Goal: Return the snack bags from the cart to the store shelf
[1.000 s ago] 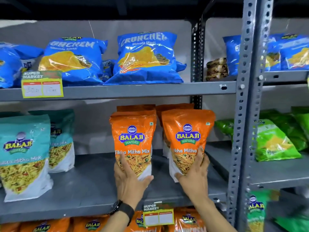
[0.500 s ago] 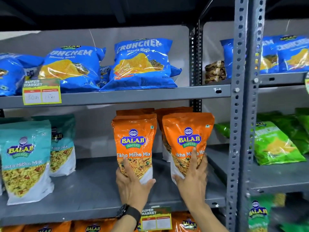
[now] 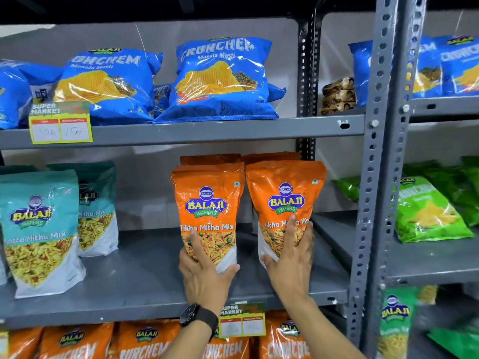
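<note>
Two orange Balaji Tikha Mitha Mix bags stand upright side by side on the grey middle shelf (image 3: 145,283). My left hand (image 3: 204,278), with a black watch on the wrist, grips the bottom of the left orange bag (image 3: 207,203). My right hand (image 3: 293,263) wraps the lower front of the right orange bag (image 3: 285,195), fingers spread over the label. More orange bags stand just behind both. The cart is out of sight.
Teal Balaji bags (image 3: 39,229) stand at the shelf's left. Blue Crunchem bags (image 3: 223,79) lie on the upper shelf, orange bags (image 3: 145,340) fill the one below. A perforated grey upright (image 3: 373,177) divides off a bay with green bags (image 3: 427,216).
The view has tilted down slightly, so the shelves sit lower in frame. Both hands stay on the two orange bags; the right hand has shifted a little up the bag's front.
</note>
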Motion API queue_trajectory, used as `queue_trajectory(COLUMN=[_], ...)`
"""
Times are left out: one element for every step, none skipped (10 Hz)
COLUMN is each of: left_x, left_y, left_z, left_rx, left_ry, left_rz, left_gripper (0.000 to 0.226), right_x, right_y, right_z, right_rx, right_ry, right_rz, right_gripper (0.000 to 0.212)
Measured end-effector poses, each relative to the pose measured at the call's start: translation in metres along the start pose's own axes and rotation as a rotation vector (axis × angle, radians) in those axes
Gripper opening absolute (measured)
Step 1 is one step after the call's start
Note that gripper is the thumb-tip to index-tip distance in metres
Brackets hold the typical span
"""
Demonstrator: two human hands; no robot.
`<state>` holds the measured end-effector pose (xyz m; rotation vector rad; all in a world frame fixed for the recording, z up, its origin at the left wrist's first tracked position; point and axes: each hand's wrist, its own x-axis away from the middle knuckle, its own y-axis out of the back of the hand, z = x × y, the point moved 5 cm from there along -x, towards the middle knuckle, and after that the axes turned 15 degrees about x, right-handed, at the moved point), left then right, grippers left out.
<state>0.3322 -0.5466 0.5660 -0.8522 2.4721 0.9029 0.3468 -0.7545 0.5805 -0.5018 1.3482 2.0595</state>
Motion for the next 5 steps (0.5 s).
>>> queue_trajectory(left_x=[-0.0006, -0.0013, -0.0019, -0.0004, 0.0015], left_y=[-0.0017, -0.0035, -0.0044, 0.0015, 0.0013], left_z=[0.0010, -0.0002, 0.0027, -0.0005, -0.0026], left_rx=[-0.006, -0.018, -0.028, -0.010, 0.044], left_ry=[0.000, -0.003, -0.003, 0.009, 0.014], left_rz=[0.001, 0.010, 0.009, 0.033, 0.078], left_gripper=[0.142, 0.142, 0.142, 0.142, 0.140], right_x=[-0.0004, -0.0019, -0.0027, -0.0011, 0.0005], right_y=[-0.0035, -0.0055, -0.0090, -0.0053, -0.0037], right_z=[0.0001, 0.0017, 0.0033, 0.0060, 0.0057], right_rx=[0.003, 0.001, 0.006, 0.003, -0.008], right_ry=[-0.002, 0.010, 0.012, 0.008, 0.002], right_rz=[0.019, 0.038, 0.057, 0.060, 0.053], right_gripper=[0.129, 0.127, 0.128, 0.128, 0.128])
